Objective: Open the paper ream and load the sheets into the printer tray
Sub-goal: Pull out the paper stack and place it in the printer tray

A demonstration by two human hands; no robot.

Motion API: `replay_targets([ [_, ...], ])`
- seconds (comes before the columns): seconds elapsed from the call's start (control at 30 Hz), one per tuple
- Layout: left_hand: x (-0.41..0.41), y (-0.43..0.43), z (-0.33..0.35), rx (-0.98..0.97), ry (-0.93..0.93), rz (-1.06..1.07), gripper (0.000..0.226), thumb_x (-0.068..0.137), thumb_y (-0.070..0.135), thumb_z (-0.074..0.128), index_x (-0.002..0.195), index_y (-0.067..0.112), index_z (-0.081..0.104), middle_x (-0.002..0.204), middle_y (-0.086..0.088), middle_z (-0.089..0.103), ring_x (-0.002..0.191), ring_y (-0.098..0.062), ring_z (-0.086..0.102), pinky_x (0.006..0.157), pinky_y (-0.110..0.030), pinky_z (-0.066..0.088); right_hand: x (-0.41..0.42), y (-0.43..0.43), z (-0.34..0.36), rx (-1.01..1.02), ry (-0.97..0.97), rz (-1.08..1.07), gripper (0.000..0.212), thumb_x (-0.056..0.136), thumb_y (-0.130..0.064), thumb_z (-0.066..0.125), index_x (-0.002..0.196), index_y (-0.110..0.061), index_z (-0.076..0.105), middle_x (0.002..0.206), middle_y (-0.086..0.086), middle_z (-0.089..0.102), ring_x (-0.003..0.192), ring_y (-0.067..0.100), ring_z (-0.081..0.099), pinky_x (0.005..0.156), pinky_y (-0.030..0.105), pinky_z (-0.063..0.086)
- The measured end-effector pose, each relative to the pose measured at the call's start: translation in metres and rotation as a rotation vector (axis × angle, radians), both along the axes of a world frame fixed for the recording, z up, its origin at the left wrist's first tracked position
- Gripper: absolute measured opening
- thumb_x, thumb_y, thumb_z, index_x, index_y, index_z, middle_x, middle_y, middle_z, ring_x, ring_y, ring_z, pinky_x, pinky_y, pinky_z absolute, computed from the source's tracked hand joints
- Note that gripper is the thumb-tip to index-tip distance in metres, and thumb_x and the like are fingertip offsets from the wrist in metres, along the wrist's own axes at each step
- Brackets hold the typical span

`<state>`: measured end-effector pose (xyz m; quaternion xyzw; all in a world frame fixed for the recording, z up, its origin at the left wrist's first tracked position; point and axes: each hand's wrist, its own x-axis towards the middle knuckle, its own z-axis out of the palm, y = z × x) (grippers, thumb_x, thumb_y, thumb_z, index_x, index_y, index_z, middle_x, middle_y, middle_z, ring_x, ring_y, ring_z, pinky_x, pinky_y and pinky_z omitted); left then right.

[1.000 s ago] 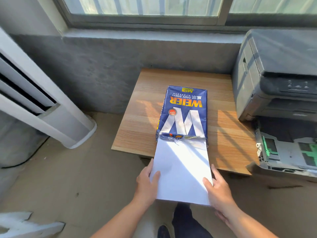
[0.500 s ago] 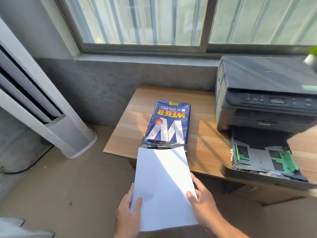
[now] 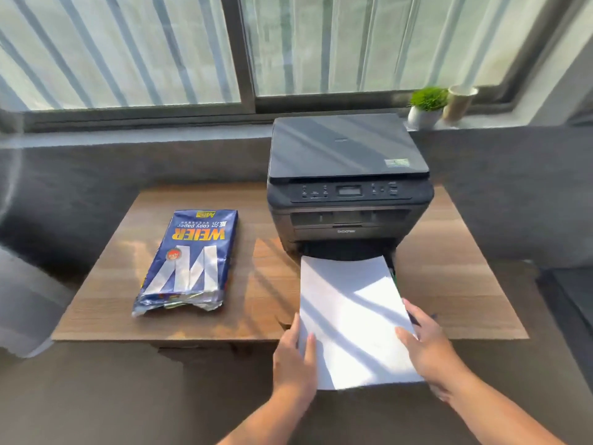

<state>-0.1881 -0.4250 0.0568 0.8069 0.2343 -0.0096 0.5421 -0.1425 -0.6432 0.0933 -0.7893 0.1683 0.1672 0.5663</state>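
Wooden table (image 3: pixel 449 277) bearing blue paper ream wrapper (image 3: pixel 189 261) beside dark printer (image 3: pixel 348 184).

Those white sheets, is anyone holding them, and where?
Yes: the stack of sheets is gripped at its near end, left hand on the left edge, right hand on the right.

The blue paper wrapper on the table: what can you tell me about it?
The wrapper is glossy dark blue, printed with a large white W, "WEIER" in yellow and "copy paper", all upside down from this view. It lies flat on the wooden table, left of the printer and apart from it. Its near end is torn open and crumpled, and it looks slack. Neither hand touches it. Sun stripes cross it.
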Motion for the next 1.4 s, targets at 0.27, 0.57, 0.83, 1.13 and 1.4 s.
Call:
replay_targets([
  [0.27, 0.034, -0.026, -0.014, -0.05, 0.087, 0.008, 0.052, 0.094, 0.021, 0.062, 0.143, 0.013, 0.044, 0.131, 0.013, 0.053, 0.126, -0.011, 0.051, 0.105, -0.019, 0.035, 0.031, -0.027, -0.018, 0.047, 0.08, -0.038, 0.053, 0.095, -0.003, 0.052, 0.144, -0.021, 0.044, 0.114, 0.0, 0.07, 0.091, 0.003, 0.069, 0.063, 0.014, 0.054],
  [0.57, 0.081, -0.02, -0.021, 0.147, 0.131, -0.079, 0.055, 0.096, 0.036, 0.056, 0.146, 0.025, 0.037, 0.116, 0.011, 0.053, 0.117, -0.011, 0.048, 0.105, -0.029, 0.038, 0.077, -0.02, -0.034, -0.059, 0.174, -0.059, 0.056, 0.095, -0.002, 0.051, 0.146, -0.026, 0.044, 0.129, 0.005, 0.067, 0.11, 0.02, 0.064, 0.091, 0.025, 0.044],
  [0.83, 0.103, -0.015, -0.023, 0.272, 0.222, -0.134, 0.056, 0.098, 0.045, 0.048, 0.148, 0.029, 0.032, 0.138, 0.01, 0.054, 0.126, -0.008, 0.05, 0.101, -0.024, 0.041, 0.1, -0.017, -0.053, -0.104, 0.226, -0.071, 0.055, 0.094, 0.003, 0.052, 0.143, -0.021, 0.048, 0.128, 0.014, 0.065, 0.09, 0.018, 0.06, 0.086, 0.026, 0.042],
  [1.13, 0.111, -0.013, -0.032, 0.314, 0.307, -0.108, 0.049, 0.095, 0.051, 0.047, 0.141, 0.034, 0.045, 0.121, 0.014, 0.065, 0.11, -0.007, 0.06, 0.092, -0.024, 0.046, 0.12, -0.014, -0.067, -0.247, 0.223, -0.097, 0.054, 0.095, -0.012, 0.055, 0.123, -0.058, 0.053, 0.122, -0.011, 0.064, 0.128, 0.024, 0.053, 0.119, 0.049, 0.019],
  [1.4, 0.116, -0.014, -0.029, 0.289, 0.369, -0.107, 0.045, 0.095, 0.044, 0.052, 0.139, 0.043, 0.044, 0.075, 0.026, 0.054, 0.067, 0.013, 0.049, 0.063, -0.011, 0.038, 0.197, 0.01, -0.094, -0.138, 0.144, -0.164, 0.057, 0.097, -0.003, 0.05, 0.148, -0.026, 0.041, 0.147, 0.004, 0.05, 0.136, 0.031, 0.046, 0.113, 0.036, 0.031],
])
